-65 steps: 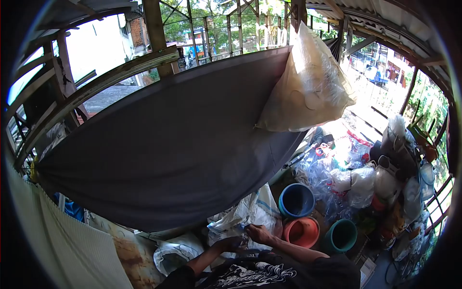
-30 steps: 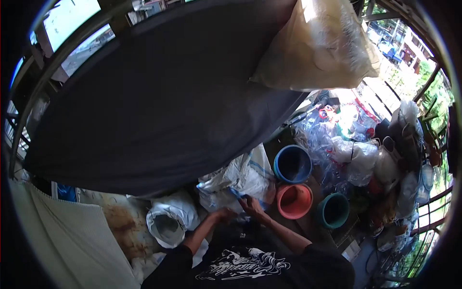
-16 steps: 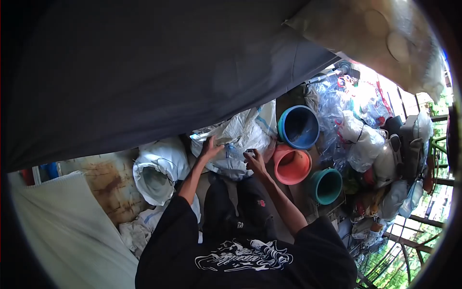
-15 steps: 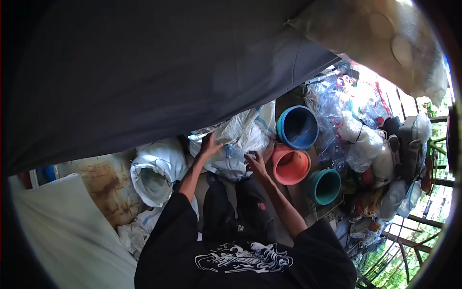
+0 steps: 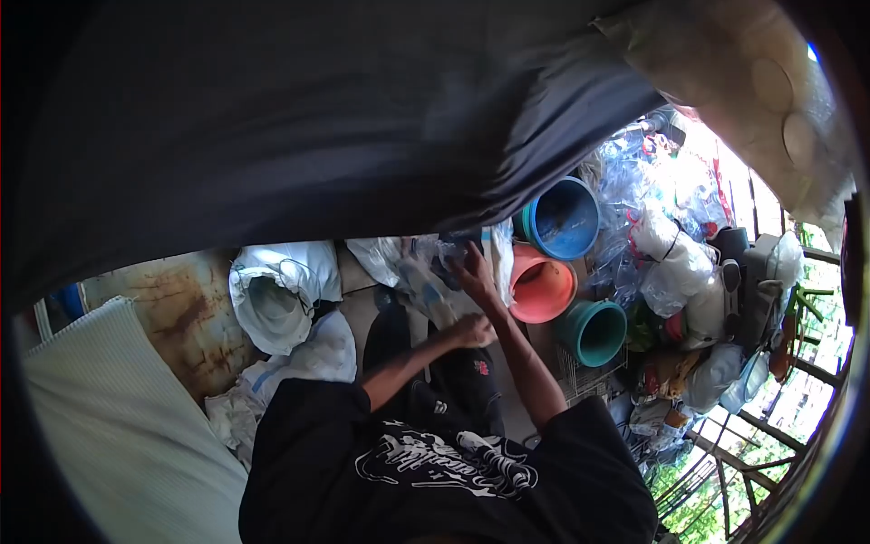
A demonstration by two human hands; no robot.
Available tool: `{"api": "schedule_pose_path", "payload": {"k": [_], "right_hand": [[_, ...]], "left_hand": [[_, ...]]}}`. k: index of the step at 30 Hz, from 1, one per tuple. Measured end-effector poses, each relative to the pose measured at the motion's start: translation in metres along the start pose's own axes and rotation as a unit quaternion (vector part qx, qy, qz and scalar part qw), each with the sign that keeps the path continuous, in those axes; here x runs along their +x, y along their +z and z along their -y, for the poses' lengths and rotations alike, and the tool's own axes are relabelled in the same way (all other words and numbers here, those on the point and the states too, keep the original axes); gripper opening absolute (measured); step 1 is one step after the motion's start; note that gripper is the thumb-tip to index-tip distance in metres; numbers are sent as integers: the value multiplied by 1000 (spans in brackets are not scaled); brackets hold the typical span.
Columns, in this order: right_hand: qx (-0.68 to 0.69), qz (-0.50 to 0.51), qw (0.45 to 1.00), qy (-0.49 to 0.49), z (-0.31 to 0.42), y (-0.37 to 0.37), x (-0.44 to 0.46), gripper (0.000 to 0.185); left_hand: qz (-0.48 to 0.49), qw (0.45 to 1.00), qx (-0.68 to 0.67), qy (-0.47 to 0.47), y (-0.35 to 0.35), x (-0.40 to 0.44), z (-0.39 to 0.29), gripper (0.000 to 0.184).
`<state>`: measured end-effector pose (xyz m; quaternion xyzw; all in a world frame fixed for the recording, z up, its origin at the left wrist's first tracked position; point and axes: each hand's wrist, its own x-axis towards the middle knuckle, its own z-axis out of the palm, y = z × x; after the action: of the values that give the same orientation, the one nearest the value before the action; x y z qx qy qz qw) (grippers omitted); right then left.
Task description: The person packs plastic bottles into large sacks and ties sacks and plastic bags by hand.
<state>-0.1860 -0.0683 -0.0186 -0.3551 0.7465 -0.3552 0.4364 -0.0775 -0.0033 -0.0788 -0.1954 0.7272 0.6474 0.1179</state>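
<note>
A whitish, see-through plastic bag (image 5: 426,286) hangs slantwise in front of my legs, smeared by motion. My left hand (image 5: 473,332) is closed at its lower end, to the right of my knees; the grip is blurred. Farther forward, my right hand (image 5: 476,274) reaches out with its fingers apart. Beside those fingers is clear and dark plastic (image 5: 446,252), whose shape I cannot make out. Part of a white woven sack (image 5: 373,258) shows behind the bag, its upper part hidden by the dark cloth.
Dark cloth (image 5: 317,136) hangs low overhead. To the right stand a blue bucket (image 5: 566,218), a red bucket (image 5: 544,288) and a green bucket (image 5: 594,334). Bagged plastic (image 5: 675,263) is piled beyond them. An open white sack (image 5: 281,304) lies on the left.
My left hand has swung right and back toward my body, dragging plastic with it, and has closed. My right hand has moved forward. The overhead cloth hangs lower over the white sack.
</note>
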Motion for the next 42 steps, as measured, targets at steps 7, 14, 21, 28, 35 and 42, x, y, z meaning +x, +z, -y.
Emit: {"api": "schedule_pose_path", "payload": {"k": [7, 14, 21, 28, 35, 42], "right_hand": [[-385, 9, 915, 120, -94, -87, -20, 42], [-298, -112, 945, 71, -88, -198, -45, 47], [-273, -89, 958, -18, -44, -190, -31, 59], [-138, -78, 981, -114, -58, -138, -10, 37], [3, 40, 998, -42, -31, -73, -42, 33], [130, 87, 987, -21, -4, 28, -72, 30]], "left_hand": [[-2, 990, 101, -101, 0, -26, 44, 90], [-6, 944, 253, -210, -73, -43, 105, 38], [-101, 959, 239, -110, 1, -27, -31, 33], [-182, 967, 176, 25, 76, -16, -84, 29], [-327, 943, -1, 60, 26, -39, -81, 22], [-358, 909, -208, -50, -42, -94, 2, 22]]}}
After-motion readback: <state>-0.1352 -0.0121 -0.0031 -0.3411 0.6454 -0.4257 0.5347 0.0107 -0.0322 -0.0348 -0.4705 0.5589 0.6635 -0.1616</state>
